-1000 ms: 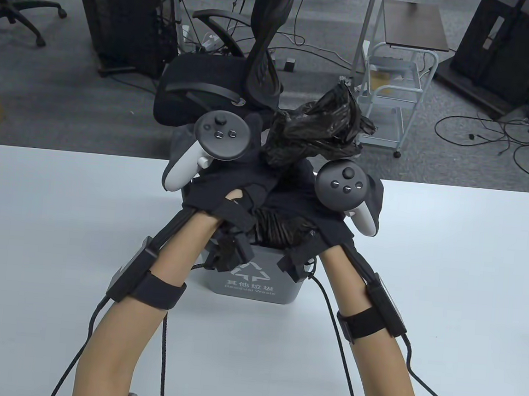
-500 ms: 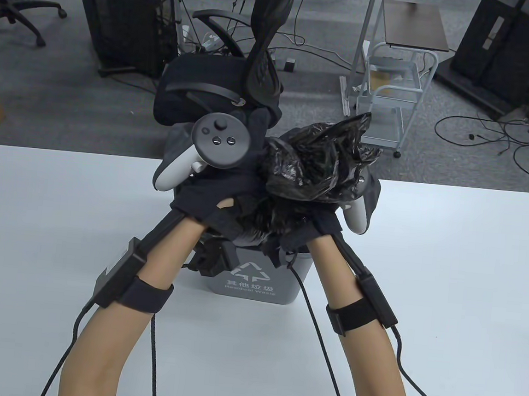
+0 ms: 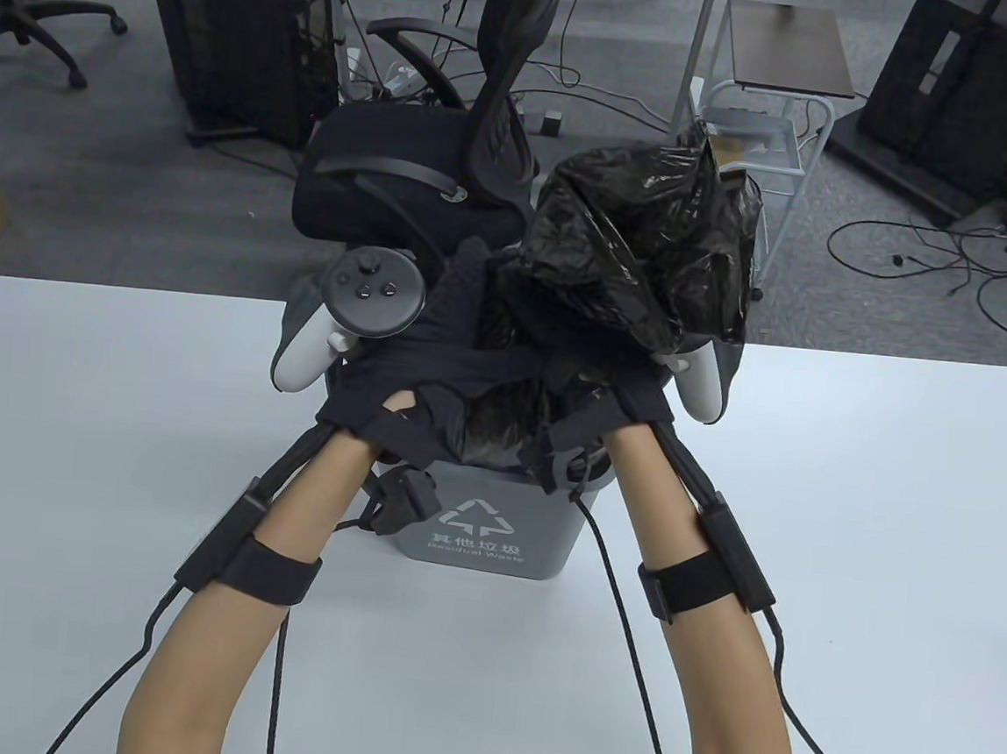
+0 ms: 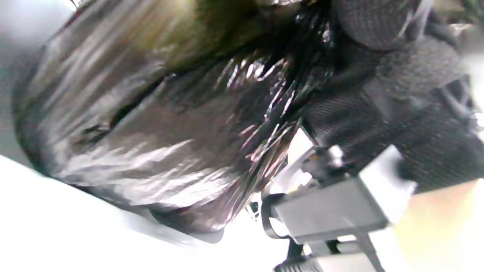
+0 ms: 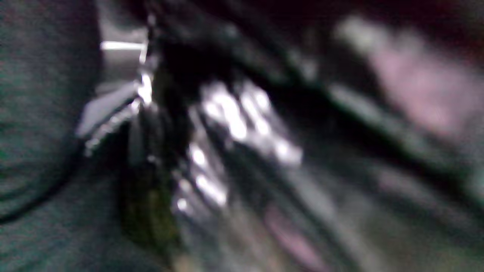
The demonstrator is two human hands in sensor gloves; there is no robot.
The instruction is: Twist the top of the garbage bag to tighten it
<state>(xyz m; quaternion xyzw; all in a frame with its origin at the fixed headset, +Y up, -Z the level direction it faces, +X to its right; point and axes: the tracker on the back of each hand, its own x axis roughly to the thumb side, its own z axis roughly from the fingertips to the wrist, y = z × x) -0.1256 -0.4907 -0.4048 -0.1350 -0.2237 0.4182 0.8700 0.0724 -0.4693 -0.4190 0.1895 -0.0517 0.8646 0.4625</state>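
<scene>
A black garbage bag [image 3: 648, 231] sits in a small grey bin [image 3: 490, 525] at the table's far edge. Its gathered top stands up and flops to the right, over my right hand's tracker. My left hand [image 3: 436, 345] grips the bag's neck from the left. My right hand [image 3: 644, 380] grips it from the right, mostly hidden under the plastic. The left wrist view shows the bag's shiny bulging side [image 4: 159, 132] above the table. The right wrist view is a blur of black plastic [image 5: 234, 143].
The white table [image 3: 849, 557] spreads to both sides of the bin. Behind it stand a black office chair [image 3: 453, 144], a white wire cart [image 3: 761, 153] and black cabinets, with cables on the floor.
The bag top has swung from the middle up and to the right and spread out, covering the right tracker. My left hand has turned and dropped a little to the left.
</scene>
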